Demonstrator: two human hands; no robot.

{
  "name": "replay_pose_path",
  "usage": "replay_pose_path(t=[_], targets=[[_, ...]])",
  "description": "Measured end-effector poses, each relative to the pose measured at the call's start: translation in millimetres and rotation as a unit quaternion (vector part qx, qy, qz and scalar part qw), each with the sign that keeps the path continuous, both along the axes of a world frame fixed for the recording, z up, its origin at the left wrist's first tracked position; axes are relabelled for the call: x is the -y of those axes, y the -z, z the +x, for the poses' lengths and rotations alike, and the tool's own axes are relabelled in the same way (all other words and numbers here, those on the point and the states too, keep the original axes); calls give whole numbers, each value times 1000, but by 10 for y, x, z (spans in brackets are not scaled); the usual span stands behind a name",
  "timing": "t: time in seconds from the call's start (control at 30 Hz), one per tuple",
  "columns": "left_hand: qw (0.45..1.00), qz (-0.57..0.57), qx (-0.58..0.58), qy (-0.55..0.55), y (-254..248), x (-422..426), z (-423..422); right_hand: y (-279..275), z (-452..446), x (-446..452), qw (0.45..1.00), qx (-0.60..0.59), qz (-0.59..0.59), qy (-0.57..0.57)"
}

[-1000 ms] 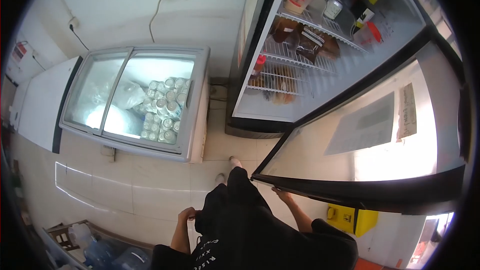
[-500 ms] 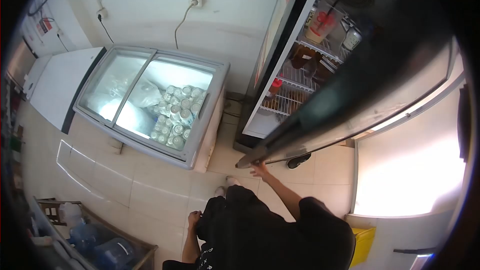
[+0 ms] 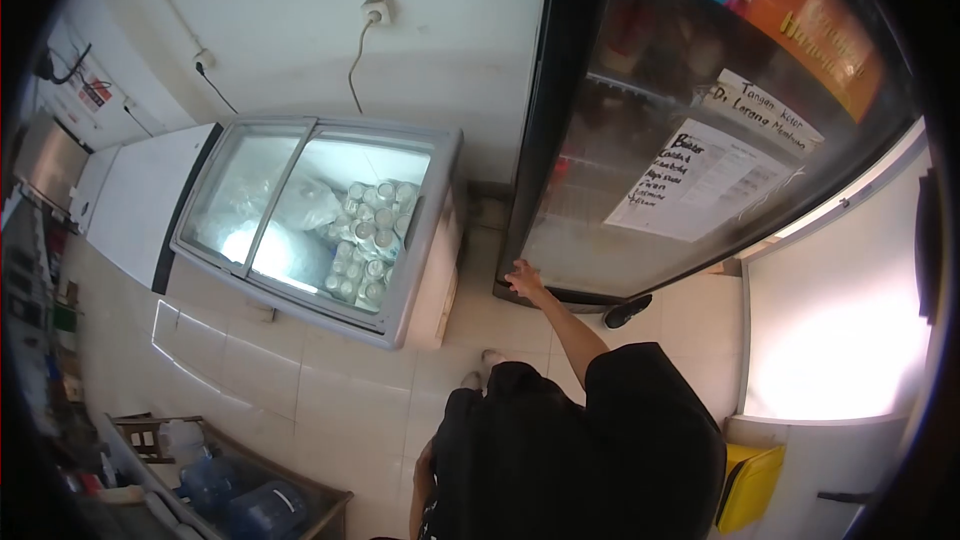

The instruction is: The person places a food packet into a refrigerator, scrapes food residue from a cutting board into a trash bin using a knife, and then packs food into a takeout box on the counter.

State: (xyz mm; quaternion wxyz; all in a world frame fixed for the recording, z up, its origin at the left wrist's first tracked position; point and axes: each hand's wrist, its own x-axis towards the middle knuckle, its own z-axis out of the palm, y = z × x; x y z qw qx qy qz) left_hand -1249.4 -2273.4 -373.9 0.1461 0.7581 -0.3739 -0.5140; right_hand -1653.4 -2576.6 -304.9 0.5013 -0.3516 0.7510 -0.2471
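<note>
The tall fridge's glass door (image 3: pixel 620 160) stands closed in its dark frame, with a handwritten sign (image 3: pixel 765 115) and a printed sheet (image 3: pixel 700 180) stuck on it. My right hand (image 3: pixel 523 280) is at the door's lower left corner, fingers apart and holding nothing. On the left side my forearm (image 3: pixel 423 480) hangs beside my dark clothes, and the hand itself is hidden. Left of the fridge is a chest freezer (image 3: pixel 425 250) with sliding glass lids, and cans (image 3: pixel 375 230) show inside it.
A bin (image 3: pixel 330 505) with large blue water bottles (image 3: pixel 265 510) stands at the lower left. White cabinets (image 3: pixel 150 200) line the far left. A black shoe (image 3: pixel 627 312) lies by the fridge's base. A yellow container (image 3: pixel 750 488) is at the lower right.
The fridge door has swung from wide open to closed, covering the shelves. My right hand has gone from the door's edge to its lower corner. My left hand has dropped out of sight.
</note>
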Motion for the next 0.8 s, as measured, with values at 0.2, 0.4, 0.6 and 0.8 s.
replay_pose_path(t=[0.2,0.4,0.6,0.8], targets=[[967,210,-98,103,-182,241,-133,1162,70,-919,866,-200,27,-458],[946,281,-155,49,-157,-81,-264,1142,-9,-1557,811,-20,170,-560],[932,261,-219,-125,-21,-807,-662,1014,-184,-907,728,-67,275,-625],[820,270,-425,-271,-14,-1693,-1059,1603,345,-511,576,-229,369,-692]])
